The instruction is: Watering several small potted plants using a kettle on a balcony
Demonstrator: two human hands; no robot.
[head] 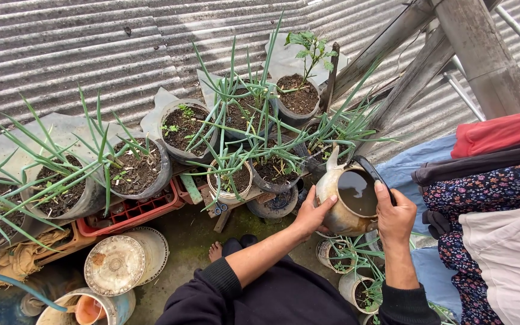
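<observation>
Head view looks down on a worn metal kettle (pixel 351 201) held near the middle right of the scene, lid off and dark water showing inside. Left hand (pixel 313 212) presses open-palmed against the kettle's left flank, thumb lying over the rim, while the right hand (pixel 394 218) is clenched around the black handle (pixel 373 173) on the far right side. Its spout (pixel 333 157) points away toward a cluster of soil-filled pots (pixel 236 180) bearing long green leaves (onion-like shoots, mostly). Further left, more pots (pixel 139 171) sit on a red plastic crate (pixel 130 213). Round lids (pixel 115 265) lie on the near floor. Folded cloths (pixel 495 180) hang at the right, and corrugated metal sheeting (pixel 61 54) fills the far side.
</observation>
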